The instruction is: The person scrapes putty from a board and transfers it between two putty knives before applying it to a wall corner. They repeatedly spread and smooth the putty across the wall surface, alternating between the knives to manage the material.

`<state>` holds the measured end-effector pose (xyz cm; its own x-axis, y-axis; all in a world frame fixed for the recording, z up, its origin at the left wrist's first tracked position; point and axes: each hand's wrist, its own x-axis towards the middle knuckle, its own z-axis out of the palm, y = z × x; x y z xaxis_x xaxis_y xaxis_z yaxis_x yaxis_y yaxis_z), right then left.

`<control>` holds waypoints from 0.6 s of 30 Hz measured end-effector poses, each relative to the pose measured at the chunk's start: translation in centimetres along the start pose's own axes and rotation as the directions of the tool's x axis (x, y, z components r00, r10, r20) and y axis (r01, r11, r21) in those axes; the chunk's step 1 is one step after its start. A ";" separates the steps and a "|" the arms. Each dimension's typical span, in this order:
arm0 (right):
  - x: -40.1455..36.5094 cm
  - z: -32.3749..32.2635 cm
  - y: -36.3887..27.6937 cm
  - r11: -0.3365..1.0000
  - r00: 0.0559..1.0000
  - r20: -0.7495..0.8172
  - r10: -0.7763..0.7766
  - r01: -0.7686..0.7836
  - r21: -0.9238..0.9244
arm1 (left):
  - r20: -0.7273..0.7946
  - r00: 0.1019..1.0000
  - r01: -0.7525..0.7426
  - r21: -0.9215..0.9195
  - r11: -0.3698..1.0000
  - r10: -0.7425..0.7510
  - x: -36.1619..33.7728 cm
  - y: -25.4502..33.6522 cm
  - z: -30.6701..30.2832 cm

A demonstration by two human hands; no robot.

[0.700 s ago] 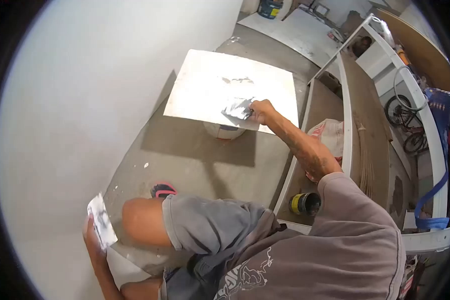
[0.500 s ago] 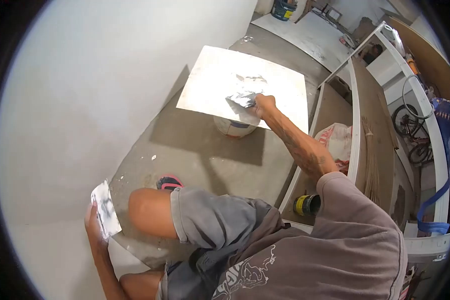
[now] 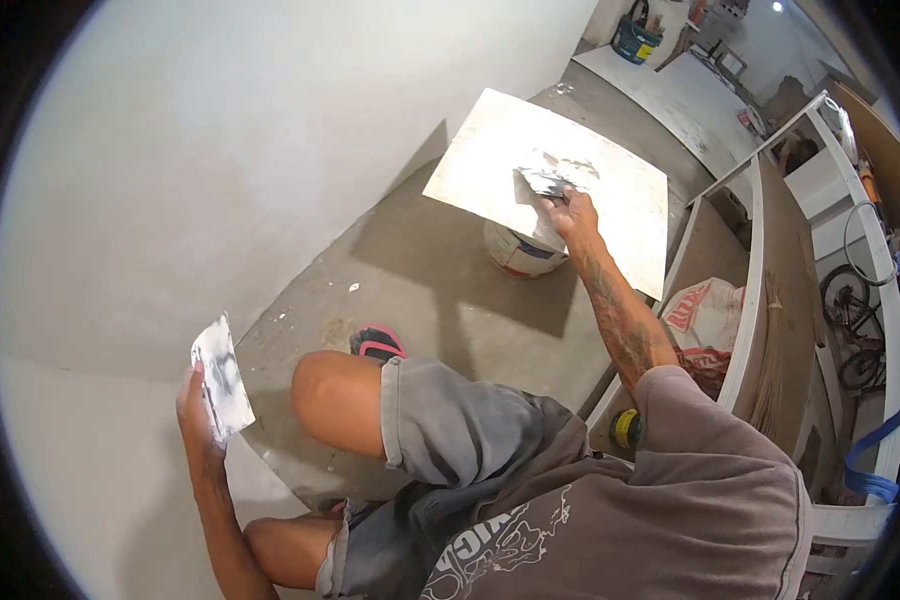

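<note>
My left hand (image 3: 196, 408), low at the left near the wall, is closed on the edge of a thin rectangular putty spreader (image 3: 228, 385) smeared with white paste and a grey patch. Ahead of me, my right hand (image 3: 576, 214) grips a putty knife (image 3: 548, 184); its handle is mostly hidden in my fingers. The blade, coated with white and dark smears, is at a heap of white putty (image 3: 576, 168) on a pale square board (image 3: 490, 150). Under that board stands a round white bucket (image 3: 522, 256).
A white wall (image 3: 220, 150) rises along my left. To the right are a white-framed shelf unit (image 3: 755, 260), a printed sack (image 3: 705, 318) and a yellow-and-black can (image 3: 626, 428). A dark bucket (image 3: 637, 38) stands far back, and a bicycle (image 3: 852, 310) is at far right.
The view has swung, so the board and bucket appear further right. My right wrist has turned, and the knife blade now lies more across the putty. My left hand keeps hold of the spreader.
</note>
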<state>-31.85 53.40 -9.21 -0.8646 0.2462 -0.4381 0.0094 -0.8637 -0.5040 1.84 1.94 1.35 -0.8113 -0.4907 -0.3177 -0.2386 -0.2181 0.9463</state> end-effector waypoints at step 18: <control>-7.2 3.0 -3.7 0.909 0.830 0.542 -0.134 0.321 -0.267 | -0.045 0.998 -0.060 -0.205 0.977 0.052 -1.5 2.7 5.5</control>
<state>-27.20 53.55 -1.95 -0.9909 0.0813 0.1075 -0.1348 -0.5886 -0.7971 -0.52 6.68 4.72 -0.7981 -0.5386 -0.2702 -0.0747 -0.3566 0.9313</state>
